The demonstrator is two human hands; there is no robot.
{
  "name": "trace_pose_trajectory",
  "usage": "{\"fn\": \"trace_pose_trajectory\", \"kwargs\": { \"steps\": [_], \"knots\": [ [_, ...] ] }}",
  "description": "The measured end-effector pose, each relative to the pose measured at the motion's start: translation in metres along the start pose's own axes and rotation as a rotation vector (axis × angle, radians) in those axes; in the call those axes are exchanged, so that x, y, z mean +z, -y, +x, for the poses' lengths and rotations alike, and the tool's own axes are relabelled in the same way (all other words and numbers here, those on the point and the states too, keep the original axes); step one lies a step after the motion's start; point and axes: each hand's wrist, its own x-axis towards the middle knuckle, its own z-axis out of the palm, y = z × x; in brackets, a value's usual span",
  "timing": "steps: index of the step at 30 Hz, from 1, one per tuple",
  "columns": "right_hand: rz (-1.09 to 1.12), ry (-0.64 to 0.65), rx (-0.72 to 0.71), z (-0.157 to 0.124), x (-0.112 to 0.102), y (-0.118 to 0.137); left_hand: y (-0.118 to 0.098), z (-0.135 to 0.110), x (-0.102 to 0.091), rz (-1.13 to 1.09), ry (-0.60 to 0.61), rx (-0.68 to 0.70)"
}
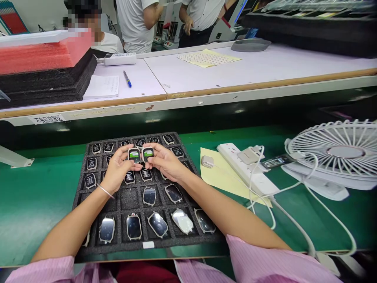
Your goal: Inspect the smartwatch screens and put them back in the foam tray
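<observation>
My left hand point(119, 165) grips one smartwatch body point(134, 155) by its edges, its screen lit with green and white. In my right hand point(165, 161) is a second smartwatch body point(147, 154), lit in the same way. The two are held side by side, close together, above a black foam tray point(129, 199). Strapless watch bodies sit in the tray's compartments. Those in the far rows show white text on dark screens, while nearer ones such as this watch point(134, 226) have dark screens. My hands and forearms hide part of the tray.
To the right are a white power strip point(250, 169) with cables, a yellow sheet point(218, 177) and a white fan point(332, 151). A raised shelf point(206, 78) behind holds foam stacks point(44, 74), a notepad point(101, 86) and a pen point(127, 78). Several people are beyond it.
</observation>
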Motion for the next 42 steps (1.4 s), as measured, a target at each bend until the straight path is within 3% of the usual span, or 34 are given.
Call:
{"fn": "trace_pose_trajectory", "kwargs": {
  "steps": [20,25,29,35,38,42],
  "knots": [
    [0.000,-0.018,0.013,0.000,-0.001,0.000,-0.002,0.000,0.002,-0.037,-0.020,-0.022],
    [-0.044,-0.030,0.044,0.002,-0.001,-0.003,0.000,0.001,0.000,0.077,-0.043,-0.006],
    [0.050,-0.022,0.093,0.003,-0.001,-0.002,0.006,0.004,-0.002,0.139,-0.064,0.066],
    [0.049,0.030,0.086,0.000,0.001,0.001,-0.001,0.005,-0.002,0.097,0.033,0.056],
    [-0.040,0.108,0.064,-0.006,0.006,-0.002,-0.015,-0.007,-0.014,0.112,0.125,0.035],
    [-0.167,0.312,0.095,-0.015,0.020,-0.018,-0.028,-0.044,-0.055,0.209,0.140,-0.010]
  ]
}}
